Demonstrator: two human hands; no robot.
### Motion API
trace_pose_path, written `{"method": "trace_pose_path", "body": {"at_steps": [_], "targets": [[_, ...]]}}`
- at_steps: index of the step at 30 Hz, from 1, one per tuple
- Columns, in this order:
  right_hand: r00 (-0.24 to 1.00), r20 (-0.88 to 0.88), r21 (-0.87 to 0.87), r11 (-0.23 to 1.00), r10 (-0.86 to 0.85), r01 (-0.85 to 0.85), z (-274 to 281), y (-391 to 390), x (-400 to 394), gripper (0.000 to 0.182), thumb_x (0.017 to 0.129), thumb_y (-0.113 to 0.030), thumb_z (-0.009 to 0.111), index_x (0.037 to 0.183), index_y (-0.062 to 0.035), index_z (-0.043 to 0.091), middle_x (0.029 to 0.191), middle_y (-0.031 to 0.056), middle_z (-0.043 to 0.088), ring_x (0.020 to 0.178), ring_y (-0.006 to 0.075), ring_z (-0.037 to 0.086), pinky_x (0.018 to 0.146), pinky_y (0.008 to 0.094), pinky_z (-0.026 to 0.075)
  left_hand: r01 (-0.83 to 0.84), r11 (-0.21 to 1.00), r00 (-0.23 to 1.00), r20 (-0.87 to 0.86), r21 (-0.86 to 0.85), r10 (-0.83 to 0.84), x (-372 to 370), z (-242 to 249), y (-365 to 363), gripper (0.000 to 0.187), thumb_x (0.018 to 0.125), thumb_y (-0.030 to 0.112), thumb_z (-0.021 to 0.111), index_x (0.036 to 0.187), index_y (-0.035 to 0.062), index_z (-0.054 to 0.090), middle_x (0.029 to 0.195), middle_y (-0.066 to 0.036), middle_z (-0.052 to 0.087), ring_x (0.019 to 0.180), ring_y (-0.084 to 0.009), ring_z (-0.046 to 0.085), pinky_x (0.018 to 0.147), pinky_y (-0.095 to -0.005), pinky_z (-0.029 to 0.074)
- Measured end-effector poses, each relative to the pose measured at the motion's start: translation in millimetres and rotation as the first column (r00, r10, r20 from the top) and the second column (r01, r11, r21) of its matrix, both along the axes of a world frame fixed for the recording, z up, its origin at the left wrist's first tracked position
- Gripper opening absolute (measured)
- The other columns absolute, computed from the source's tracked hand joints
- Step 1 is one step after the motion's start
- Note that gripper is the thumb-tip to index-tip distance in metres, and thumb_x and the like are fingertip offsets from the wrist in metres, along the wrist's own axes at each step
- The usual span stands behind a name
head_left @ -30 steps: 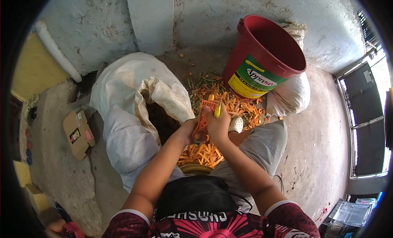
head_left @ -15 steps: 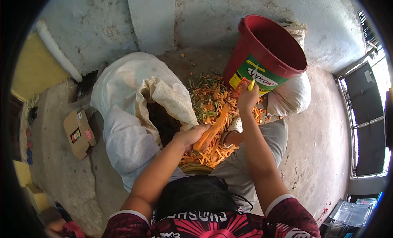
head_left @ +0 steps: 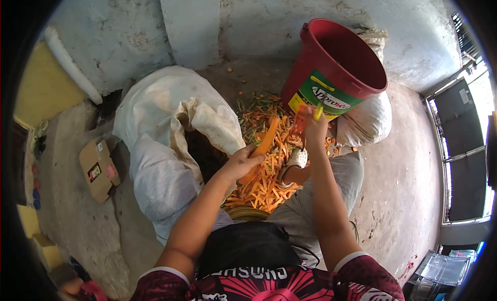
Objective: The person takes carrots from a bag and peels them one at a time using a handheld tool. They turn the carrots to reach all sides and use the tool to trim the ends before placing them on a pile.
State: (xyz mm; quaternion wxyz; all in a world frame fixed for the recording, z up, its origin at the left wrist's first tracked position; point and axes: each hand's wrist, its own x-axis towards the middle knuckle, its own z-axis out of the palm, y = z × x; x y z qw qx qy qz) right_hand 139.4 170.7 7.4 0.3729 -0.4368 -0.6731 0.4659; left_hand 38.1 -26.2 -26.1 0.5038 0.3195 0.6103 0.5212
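My left hand (head_left: 242, 163) is closed around a long orange carrot (head_left: 265, 140), which points up and away. My right hand (head_left: 315, 119) grips a peeler with a yellow part (head_left: 318, 111) and a red part beside the fingers; its exact shape is blurred. The tool and the carrot are apart. Beneath both hands lies a heap of orange peelings (head_left: 269, 189), with green bits towards its far side. An open white sack (head_left: 171, 101) stands to the left of the heap.
A dark red bucket (head_left: 305, 62) leans at the back right against a full white sack (head_left: 367, 122). A white shoe (head_left: 296, 160) is among the peelings. Flattened cardboard (head_left: 100, 171) lies on the left floor. Part of another person (head_left: 70, 285) shows at the lower left.
The carrot has tilted more upright in my left hand, which has moved slightly up. My right hand has shifted a little down, and the tool has turned away from the carrot.
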Motion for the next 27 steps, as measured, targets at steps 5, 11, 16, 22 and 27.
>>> {"method": "trace_pose_path", "body": {"at_steps": [5, 11, 16, 22, 27], "targets": [[0.846, 0.341, 0.068, 0.887, 0.41, -0.457, 14, -29, 18, 0.021, 0.078, -0.018, 0.054, 0.09, -0.0012, 0.053, 0.072, 0.0131, 0.058, 0.065, 0.0253, 0.056, 0.059, 0.0344, 0.042, -0.039, 0.998, 0.883, -0.469, -0.055, 0.009, -4, 14, -4, 0.032, 0.077, 0.021, 0.057, 0.1, -0.0002, 0.05, 0.083, -0.013, 0.058, 0.074, -0.0211, 0.057, 0.067, -0.0296, 0.042], [0.64, 0.657, 0.035, 0.831, 0.399, -0.555, 28, -50, 31, 0.021, 0.078, -0.021, 0.053, 0.085, -0.0016, 0.052, 0.068, 0.0175, 0.057, 0.064, 0.0326, 0.055, 0.058, 0.0395, 0.042, -0.121, 0.992, 0.693, -0.718, -0.03, 0.063, -3, 22, -7, 0.03, 0.073, 0.028, 0.059, 0.089, 0.0036, 0.053, 0.072, -0.016, 0.058, 0.068, -0.03, 0.057, 0.06, -0.036, 0.044], [0.628, 0.662, 0.018, 0.83, 0.408, -0.557, 16, -46, 35, 0.021, 0.078, -0.021, 0.053, 0.084, -0.0011, 0.052, 0.068, 0.0184, 0.056, 0.065, 0.0333, 0.055, 0.058, 0.0398, 0.042, -0.083, 0.995, 0.574, -0.819, -0.054, 0.003, -4, 21, -8, 0.029, 0.073, 0.034, 0.057, 0.081, 0.0061, 0.052, 0.065, -0.013, 0.058, 0.064, -0.0291, 0.058, 0.055, -0.0379, 0.044], [0.658, 0.658, -0.036, 0.889, 0.365, -0.457, -9, -40, 37, 0.023, 0.074, -0.02, 0.053, 0.082, 0.0009, 0.054, 0.072, 0.0205, 0.057, 0.068, 0.0345, 0.055, 0.06, 0.0402, 0.042, -0.073, 0.995, 0.5, -0.866, -0.069, -0.023, -2, 32, -10, 0.028, 0.074, 0.033, 0.057, 0.081, 0.0062, 0.053, 0.063, -0.013, 0.057, 0.061, -0.0289, 0.057, 0.054, -0.036, 0.044], [0.249, 0.859, -0.188, 0.729, 0.447, -0.659, -129, 24, 55, 0.026, 0.072, -0.019, 0.053, 0.083, 0.0037, 0.058, 0.076, 0.0201, 0.059, 0.069, 0.032, 0.057, 0.058, 0.0386, 0.044, -0.156, 0.946, 0.816, -0.502, 0.284, 0.285, 2, 46, -13, 0.029, 0.076, 0.032, 0.057, 0.085, 0.0044, 0.053, 0.058, -0.008, 0.051, 0.053, -0.0183, 0.052, 0.052, -0.0289, 0.041]]}}
